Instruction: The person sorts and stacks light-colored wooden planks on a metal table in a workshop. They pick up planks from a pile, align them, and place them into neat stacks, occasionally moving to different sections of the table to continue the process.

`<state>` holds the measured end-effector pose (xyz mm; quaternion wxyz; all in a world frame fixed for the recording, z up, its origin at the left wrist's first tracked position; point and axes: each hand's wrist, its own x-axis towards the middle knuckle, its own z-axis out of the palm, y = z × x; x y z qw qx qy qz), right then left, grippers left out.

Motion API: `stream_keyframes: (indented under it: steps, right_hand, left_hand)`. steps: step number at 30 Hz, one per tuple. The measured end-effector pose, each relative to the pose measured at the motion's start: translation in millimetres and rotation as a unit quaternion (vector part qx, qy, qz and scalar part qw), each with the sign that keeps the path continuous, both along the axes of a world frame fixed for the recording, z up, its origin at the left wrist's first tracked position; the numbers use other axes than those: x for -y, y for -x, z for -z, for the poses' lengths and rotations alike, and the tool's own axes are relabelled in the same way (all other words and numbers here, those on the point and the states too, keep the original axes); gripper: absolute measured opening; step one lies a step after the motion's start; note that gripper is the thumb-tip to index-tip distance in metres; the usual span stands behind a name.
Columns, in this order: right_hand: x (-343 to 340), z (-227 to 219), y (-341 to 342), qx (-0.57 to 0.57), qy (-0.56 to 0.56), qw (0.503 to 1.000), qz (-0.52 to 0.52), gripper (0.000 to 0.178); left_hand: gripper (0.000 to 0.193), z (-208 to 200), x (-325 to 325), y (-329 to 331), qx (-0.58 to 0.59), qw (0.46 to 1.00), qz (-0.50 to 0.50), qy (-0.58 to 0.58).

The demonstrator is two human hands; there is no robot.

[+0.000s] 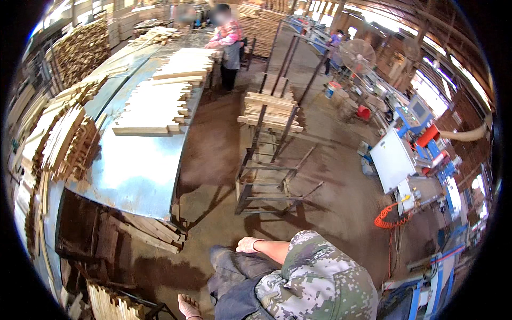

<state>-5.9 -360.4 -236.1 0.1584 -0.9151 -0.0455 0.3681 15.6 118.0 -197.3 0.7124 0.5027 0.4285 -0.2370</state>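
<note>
My right hand [248, 245], in a pale glove, hangs in front of my dark trousers with its fingers curled in. Nothing shows in it. Lower in the head view, my left hand [189, 305], also gloved, hangs with its fingers partly apart and holds nothing visible. Near it, at the lower edge, stands a stack of upright wooden strips [109, 301]. Ahead of my right hand is a dark metal rack cart [266, 197] with upright posts. A pile of wooden strips [271, 109] lies on the cart's far part.
A long metal-topped table [133, 176] on the left carries rows of wooden strips [154, 106]. At its far side stands a person [229, 45]. On the right are a white machine cabinet [392, 160], a coiled orange hose [386, 217] and a large fan [357, 55].
</note>
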Motion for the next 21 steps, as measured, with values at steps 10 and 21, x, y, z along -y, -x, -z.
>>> stream_keyframes:
  steps: [10, 21]
  right_hand:
    - [-38, -54, -48, -0.094, -0.079, 0.948, 0.294, 0.044]
    - [-140, -52, -232, -0.123, -0.145, 0.960, 0.205, 0.057]
  left_hand:
    - [0.034, 17, -23, -7, -0.176, 0.970, 0.163, -0.028]
    - [0.032, -84, -73, -96, -0.111, 0.986, -0.011, -0.123]
